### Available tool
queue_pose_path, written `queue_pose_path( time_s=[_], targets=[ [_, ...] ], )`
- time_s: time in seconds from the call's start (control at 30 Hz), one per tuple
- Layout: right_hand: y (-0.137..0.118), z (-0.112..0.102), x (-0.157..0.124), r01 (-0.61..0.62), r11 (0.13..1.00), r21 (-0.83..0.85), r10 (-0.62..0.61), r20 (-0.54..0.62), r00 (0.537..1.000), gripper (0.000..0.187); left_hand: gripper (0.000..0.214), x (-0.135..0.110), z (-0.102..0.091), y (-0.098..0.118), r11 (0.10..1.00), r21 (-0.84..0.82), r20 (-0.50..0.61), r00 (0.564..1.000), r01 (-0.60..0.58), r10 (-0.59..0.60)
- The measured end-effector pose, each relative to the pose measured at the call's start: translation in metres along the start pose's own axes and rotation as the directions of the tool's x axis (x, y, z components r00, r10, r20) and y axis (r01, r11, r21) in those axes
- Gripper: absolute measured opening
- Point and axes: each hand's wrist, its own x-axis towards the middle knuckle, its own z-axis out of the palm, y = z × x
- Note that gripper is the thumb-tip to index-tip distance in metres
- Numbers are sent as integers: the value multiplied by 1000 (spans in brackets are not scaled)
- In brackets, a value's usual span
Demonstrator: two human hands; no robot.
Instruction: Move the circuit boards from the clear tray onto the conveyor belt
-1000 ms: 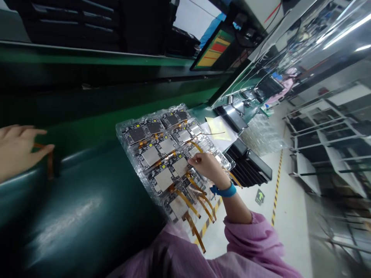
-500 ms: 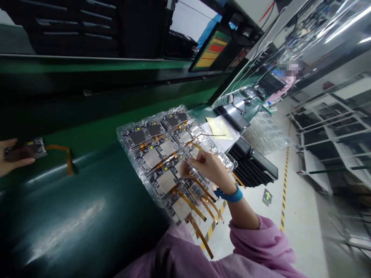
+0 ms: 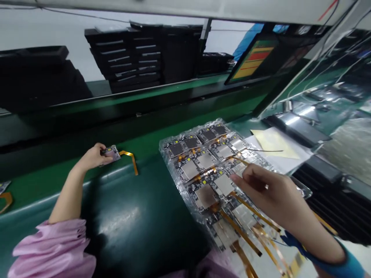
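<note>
My left hand (image 3: 94, 156) reaches out over the green conveyor belt (image 3: 87, 181) and grips a small circuit board (image 3: 111, 153) whose orange flex cable (image 3: 129, 159) trails to the right. A clear plastic tray (image 3: 185, 185) holding several circuit boards with metal shields and orange flex cables lies at the bench's near edge. Over the tray's right half hovers my right hand (image 3: 269, 191), fingers pinched together near a board; what they hold, if anything, I cannot make out. A blue wrist strap (image 3: 342, 266) sits on that wrist.
Stacks of black trays (image 3: 136, 58) stand behind the belt. A tilted monitor (image 3: 255, 58) is at the back right. Yellow and white paper sheets (image 3: 275, 146) lie right of the clear tray. Another board with an orange cable (image 3: 4, 193) lies at the far left.
The view has swung left and up. My left hand has carried the board out onto the belt. My right hand stays over the tray and has shifted slightly.
</note>
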Motion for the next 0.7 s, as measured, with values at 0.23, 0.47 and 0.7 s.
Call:
queue_pose_path(
  time_s=[0.23, 0.47, 0.7],
  targets=[
    [-44, 1, -2, 267, 963, 44, -249, -243, 937, 13, 49, -102, -11, 126, 867, -314, -253, 914, -387, 317],
    [-57, 17, 3, 224, 951, 211, -164, -267, 950, 11, 33, -184, 63, 231, 500, -525, -353, 711, -689, 609],
    [17, -12, 14, -156, 920, 360, 161, 14, 987, 24, 38, -185, 82, 232, 459, -494, -158, 595, -739, 788]
  ],
)
